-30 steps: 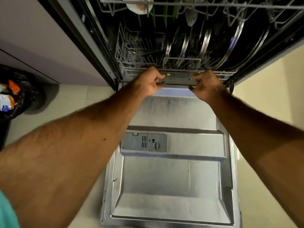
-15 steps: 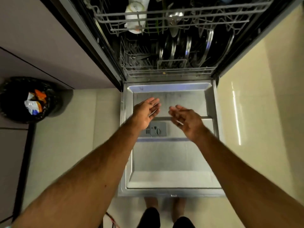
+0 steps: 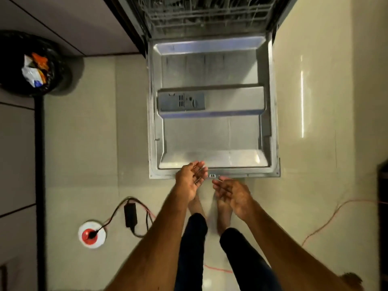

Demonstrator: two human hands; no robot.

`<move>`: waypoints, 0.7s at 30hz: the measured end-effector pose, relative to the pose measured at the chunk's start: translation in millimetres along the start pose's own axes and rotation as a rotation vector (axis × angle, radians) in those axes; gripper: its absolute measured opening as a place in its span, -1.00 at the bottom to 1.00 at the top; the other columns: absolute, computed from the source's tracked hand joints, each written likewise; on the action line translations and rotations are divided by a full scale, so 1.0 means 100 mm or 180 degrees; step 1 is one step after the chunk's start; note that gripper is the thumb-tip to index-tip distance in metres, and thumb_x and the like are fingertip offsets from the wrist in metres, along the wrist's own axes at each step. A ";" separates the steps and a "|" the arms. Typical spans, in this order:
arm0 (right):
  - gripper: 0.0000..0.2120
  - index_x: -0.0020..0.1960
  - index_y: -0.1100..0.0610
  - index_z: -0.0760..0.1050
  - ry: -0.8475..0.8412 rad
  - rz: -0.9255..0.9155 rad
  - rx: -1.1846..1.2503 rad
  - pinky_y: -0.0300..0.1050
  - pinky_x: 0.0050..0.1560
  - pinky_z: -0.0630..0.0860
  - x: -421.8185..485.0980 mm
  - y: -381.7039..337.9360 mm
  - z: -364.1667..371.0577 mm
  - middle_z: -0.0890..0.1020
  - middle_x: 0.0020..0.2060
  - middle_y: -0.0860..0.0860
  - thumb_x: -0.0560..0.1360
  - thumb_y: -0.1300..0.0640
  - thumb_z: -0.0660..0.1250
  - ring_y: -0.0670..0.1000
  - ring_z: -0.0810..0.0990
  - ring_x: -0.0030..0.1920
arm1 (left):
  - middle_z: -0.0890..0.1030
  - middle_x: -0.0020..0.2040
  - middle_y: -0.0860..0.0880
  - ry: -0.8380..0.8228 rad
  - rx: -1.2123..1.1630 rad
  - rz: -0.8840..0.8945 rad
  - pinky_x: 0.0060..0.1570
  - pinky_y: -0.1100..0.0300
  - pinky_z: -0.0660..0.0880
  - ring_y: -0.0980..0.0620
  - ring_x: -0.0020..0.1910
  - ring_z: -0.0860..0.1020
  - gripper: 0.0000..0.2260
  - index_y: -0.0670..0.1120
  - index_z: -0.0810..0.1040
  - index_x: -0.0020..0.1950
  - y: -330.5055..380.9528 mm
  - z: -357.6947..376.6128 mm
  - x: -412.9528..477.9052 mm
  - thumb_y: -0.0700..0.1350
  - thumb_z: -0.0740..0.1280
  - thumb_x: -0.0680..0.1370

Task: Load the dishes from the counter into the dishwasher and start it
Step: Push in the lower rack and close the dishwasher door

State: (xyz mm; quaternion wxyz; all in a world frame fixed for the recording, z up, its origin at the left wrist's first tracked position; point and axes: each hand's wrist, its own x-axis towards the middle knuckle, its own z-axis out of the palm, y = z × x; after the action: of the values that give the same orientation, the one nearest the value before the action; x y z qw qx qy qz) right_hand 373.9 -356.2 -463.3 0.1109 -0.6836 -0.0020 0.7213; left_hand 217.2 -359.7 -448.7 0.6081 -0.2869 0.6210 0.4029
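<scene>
The left hand (image 3: 192, 181) and right hand (image 3: 233, 195), fingers loose and empty, hover at the front lip (image 3: 252, 175) of the door (image 3: 210, 139), lying open flat (rack (image 3: 210, 22) tucked inside). Stiff, hinged, probably heavy, it should lift best from that lip.

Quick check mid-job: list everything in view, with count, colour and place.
dishwasher door: 1, steel grey, open flat, centre
detergent dispenser: 1, grey, on door
wire rack: 1, grey, behind door, top
bin: 1, black, upper left
power adapter: 1, black, floor, lower left
round disc: 1, white, red centre, floor beside adapter
thin cable: 1, red, floor, right
feet: 2, bare, below door
left hand: 1, open, at door's near edge
right hand: 1, open, beside it
</scene>
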 end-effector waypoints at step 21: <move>-0.49 0.18 0.02 0.57 -0.0016 0.0105 0.2697 0.01 0.57 0.00 2.38 0.71 -0.40 0.49 0.42 0.00 0.49 -0.33 0.16 0.05 0.38 0.47 | 0.26 0.58 -0.22 0.0408 -0.1889 -0.0122 0.55 -0.16 0.11 -0.20 0.56 0.23 -0.47 -0.16 0.24 0.58 -1.02 -0.43 2.06 0.09 0.00 0.68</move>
State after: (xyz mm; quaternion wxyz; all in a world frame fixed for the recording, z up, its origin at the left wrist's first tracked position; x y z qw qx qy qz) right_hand 392.8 -392.6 -711.0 0.3705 -0.5758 0.3054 0.6617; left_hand 260.8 -420.4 -670.3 0.4648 -0.4885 0.5077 0.5363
